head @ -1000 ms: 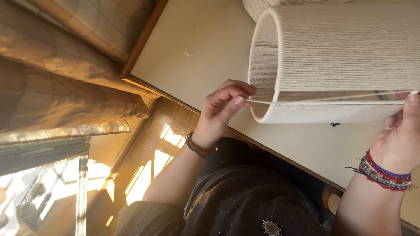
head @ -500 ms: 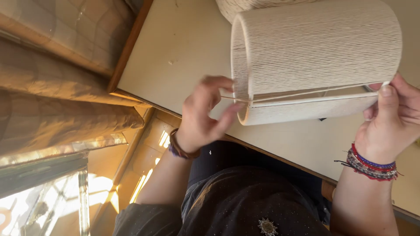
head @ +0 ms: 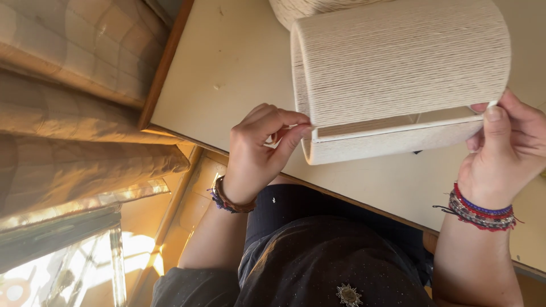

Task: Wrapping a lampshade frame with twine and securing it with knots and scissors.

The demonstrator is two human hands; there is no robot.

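You are pinching the cord (head: 398,118) with both your left hand (head: 259,150) and right hand (head: 506,150), stretching it across the lampshade (head: 398,68); keep it taut against the previous wrap.

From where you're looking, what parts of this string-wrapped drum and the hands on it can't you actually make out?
In the head view:
- Inside of the string-wrapped drum: hidden by its own wall, only a narrow unwrapped gap shows.
- The second wound piece behind it: cut off by the top edge.
- Left hand fingertips: whether they pinch a strand is too small to tell.
- Right hand: its palm is turned away, and the picture's right edge cuts it.
- Table far end: out of frame.
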